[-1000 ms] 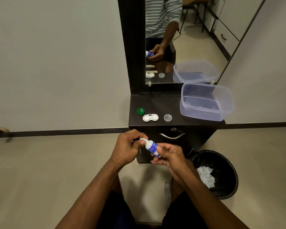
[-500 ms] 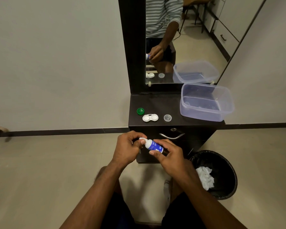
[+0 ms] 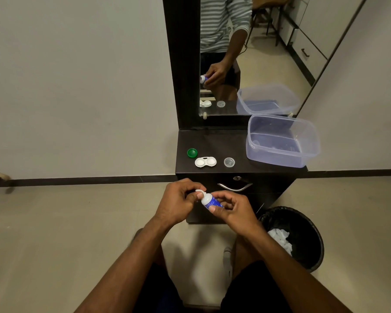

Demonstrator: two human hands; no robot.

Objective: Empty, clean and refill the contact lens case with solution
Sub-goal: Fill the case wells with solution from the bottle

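A small white solution bottle (image 3: pixel 209 200) with a blue label lies tilted between my hands, in front of the dark cabinet. My right hand (image 3: pixel 231 210) grips its body. My left hand (image 3: pixel 178 202) pinches the white cap (image 3: pixel 200 192) at its upper end. On the cabinet top (image 3: pixel 221 143) lies the white contact lens case (image 3: pixel 205 162) with both wells uncovered. A green lid (image 3: pixel 192 152) sits to its left and a clear lid (image 3: pixel 229 162) to its right.
A clear plastic tub (image 3: pixel 282 141) stands on the right of the cabinet top, below a mirror (image 3: pixel 246 53). A black waste bin (image 3: pixel 296 236) with white tissue stands on the floor at the right. A drawer handle (image 3: pixel 234 187) juts out behind my hands.
My right hand has shifted its grip along the bottle, and the bottle has turned slightly. My left hand stays on the cap. Nothing on the cabinet moved.
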